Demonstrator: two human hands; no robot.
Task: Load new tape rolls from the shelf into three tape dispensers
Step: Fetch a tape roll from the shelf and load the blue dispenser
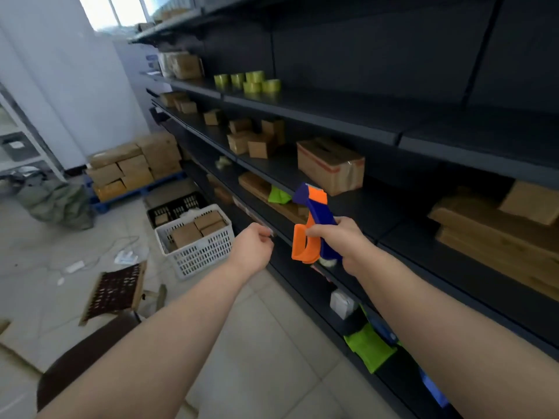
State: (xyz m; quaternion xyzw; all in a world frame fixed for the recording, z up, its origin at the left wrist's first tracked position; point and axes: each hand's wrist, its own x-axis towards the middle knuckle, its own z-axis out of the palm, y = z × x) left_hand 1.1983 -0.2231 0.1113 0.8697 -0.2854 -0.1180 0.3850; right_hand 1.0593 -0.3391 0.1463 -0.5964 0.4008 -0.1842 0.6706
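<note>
My right hand point(335, 237) grips a blue and orange tape dispenser point(313, 220), held upright in front of the dark shelf unit point(332, 116). Its toothed blade end points up and no roll shows in its orange holder. My left hand point(252, 247) hovers just left of the dispenser with fingers curled in; something small may be pinched in them, but I cannot tell. Several yellow-green tape rolls point(248, 81) stand together on an upper shelf, far above and left of both hands.
Cardboard boxes point(329, 166) sit on the middle shelves. A white basket point(196, 237) and a black crate point(177, 208) with cartons stand on the tiled floor. More boxes lie stacked on a blue pallet point(133, 167). Green packets point(367, 347) lie on the lowest shelf.
</note>
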